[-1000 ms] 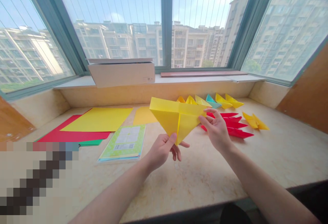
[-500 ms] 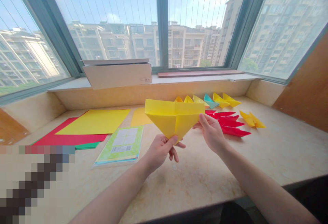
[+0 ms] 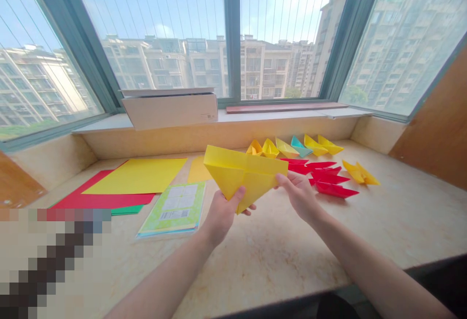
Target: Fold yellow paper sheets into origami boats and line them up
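Observation:
A folded yellow paper point(image 3: 245, 172), a downward-pointing triangle with a band along its top edge, is held up above the counter. My left hand point(image 3: 223, 213) pinches it near the lower point, thumb in front and fingers behind. My right hand point(image 3: 296, 188) grips its right corner between thumb and fingers. The paper tilts down toward the right. Beyond it stands a row of folded paper boats, among them a teal boat point(image 3: 301, 147) and a yellow boat point(image 3: 315, 145). Several red paper boats point(image 3: 334, 190) lie just past my right hand.
Large sheets, yellow point(image 3: 140, 175) over red point(image 3: 105, 196) and green, lie on the left of the counter point(image 3: 280, 256). Nearer is a plastic-wrapped paper pack point(image 3: 173, 209). A white box point(image 3: 171, 108) stands on the window ledge. An orange-yellow folded piece point(image 3: 360, 172) lies at right.
The yellow paper has tilted, its right side lower and its point shifted left. My left hand has moved slightly left and higher up the paper. The view has tipped up slightly.

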A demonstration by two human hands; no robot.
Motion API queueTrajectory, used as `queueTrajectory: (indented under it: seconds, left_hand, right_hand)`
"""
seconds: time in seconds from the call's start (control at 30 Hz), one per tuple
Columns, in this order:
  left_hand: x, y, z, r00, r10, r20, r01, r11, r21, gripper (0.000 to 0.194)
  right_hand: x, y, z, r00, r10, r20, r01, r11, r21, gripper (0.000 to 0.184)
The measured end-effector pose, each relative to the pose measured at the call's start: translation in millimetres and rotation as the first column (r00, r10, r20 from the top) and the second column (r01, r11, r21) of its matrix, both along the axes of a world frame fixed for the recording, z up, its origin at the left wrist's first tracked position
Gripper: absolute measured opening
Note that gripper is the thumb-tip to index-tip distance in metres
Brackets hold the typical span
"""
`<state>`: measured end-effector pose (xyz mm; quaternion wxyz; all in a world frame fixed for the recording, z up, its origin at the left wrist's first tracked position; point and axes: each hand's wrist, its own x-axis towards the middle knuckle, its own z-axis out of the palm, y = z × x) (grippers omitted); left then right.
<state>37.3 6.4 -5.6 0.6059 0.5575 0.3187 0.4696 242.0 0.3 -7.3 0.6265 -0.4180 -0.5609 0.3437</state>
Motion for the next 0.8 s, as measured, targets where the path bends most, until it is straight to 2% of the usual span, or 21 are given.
queueTrajectory:
  seconds: [0.07, 0.1, 0.2, 0.27, 0.43, 0.53, 0.67, 0.73, 0.8]
  left_hand:
    - [-1.5, 2.8, -0.3, 0.999, 0.017, -0.031, -0.017, 1.0, 0.007, 0.041]
    - [-2.2, 3.7, -0.3, 0.998, 0.026, -0.052, -0.025, 1.0, 0.013, 0.041]
    - [-3.4, 3.8, 0.8, 0.99, 0.042, -0.132, -0.039, 0.999, 0.029, 0.039]
    - [-2.8, 1.5, 1.7, 0.984, 0.026, -0.179, -0.023, 1.0, 0.016, 0.037]
    - [0.9, -4.3, 2.9, 0.98, 0.054, -0.19, -0.062, 0.998, -0.033, 0.033]
    - [2.7, -4.1, 1.9, 0.979, 0.101, -0.18, -0.113, 0.992, -0.061, 0.034]
    - [3.8, -2.4, 0.4, 0.974, 0.152, -0.169, -0.164, 0.985, -0.058, 0.035]
    - [3.6, -2.2, 0.4, 0.971, 0.165, -0.172, -0.176, 0.983, -0.048, 0.035]
    - [2.9, -2.4, 0.8, 0.973, 0.161, -0.166, -0.169, 0.985, -0.036, 0.034]
  right_hand:
    - [2.0, -0.9, 1.7, 0.999, 0.038, 0.032, -0.039, 0.999, 0.023, 0.028]
    - [3.5, -1.0, 2.4, 0.998, 0.032, 0.056, -0.035, 0.998, 0.044, 0.033]
    - [9.0, 0.5, 2.0, 0.971, -0.106, 0.213, 0.081, 0.989, 0.124, 0.059]
    - [12.7, 2.5, -0.2, 0.91, -0.217, 0.354, 0.154, 0.968, 0.197, 0.066]
    - [14.5, 4.8, -6.2, 0.699, -0.384, 0.603, 0.175, 0.91, 0.376, 0.035]
    - [10.2, 2.5, -7.5, 0.6, -0.418, 0.682, 0.181, 0.902, 0.393, 0.031]
    - [4.2, -1.2, -9.7, 0.531, -0.441, 0.724, 0.172, 0.892, 0.417, 0.028]
    - [2.3, -2.1, -11.6, 0.517, -0.448, 0.73, 0.166, 0.889, 0.427, 0.026]
    - [1.3, -2.3, -13.3, 0.515, -0.452, 0.729, 0.174, 0.887, 0.427, 0.033]
